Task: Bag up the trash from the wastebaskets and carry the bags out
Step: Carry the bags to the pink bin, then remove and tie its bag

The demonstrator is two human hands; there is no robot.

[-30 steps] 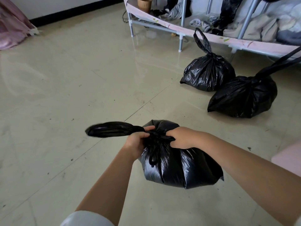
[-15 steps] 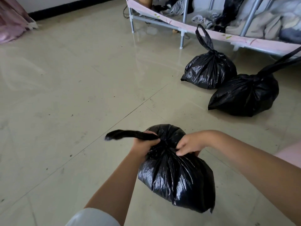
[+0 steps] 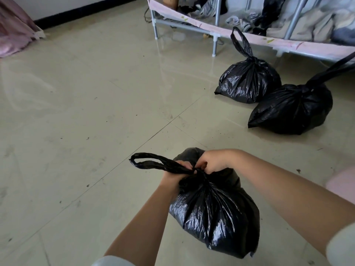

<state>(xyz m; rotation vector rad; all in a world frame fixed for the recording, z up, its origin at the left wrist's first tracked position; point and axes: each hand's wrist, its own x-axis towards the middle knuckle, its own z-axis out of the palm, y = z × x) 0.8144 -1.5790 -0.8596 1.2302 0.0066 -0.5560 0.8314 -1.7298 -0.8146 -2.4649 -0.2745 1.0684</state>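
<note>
Inspector: Item one, the bag (image 3: 213,214). It is in the near centre, black, full, neck gathered. Whether its base rests on the floor (image 3: 86,112) cannot be told.

Clerk: And the hands?

Inspector: Both are at the neck, touching it. The left hand (image 3: 173,176) is curled round the gathered plastic and grips one loop (image 3: 151,163), which runs out flat to the left. The right hand (image 3: 214,162) is on the far side of the knot, fingers bent and pinching plastic at the neck. What it holds beyond that is hidden.

Clerk: Which relation governs the next move?

Inspector: The knot lies between the two hands, directly below the wrists. The loop's long axis runs left to right, away from the body of the bag. In my judgement the knot is being drawn tight. The tightening pull would go along that axis, hands apart. Neither hand is nearer, as both are on it.

Clerk: Count, please.

Inspector: Three bags. The one in hand, and two tied bags (image 3: 249,81) (image 3: 292,108) on the floor at far right, side by side and about touching. One rack (image 3: 215,28) stands behind them, loaded with clothes. One pink cloth (image 3: 15,29) is at far left. No wastebasket is in view.

Clerk: Progress?

Inspector: Bagging looks nearly done. None is carried out yet.
</note>
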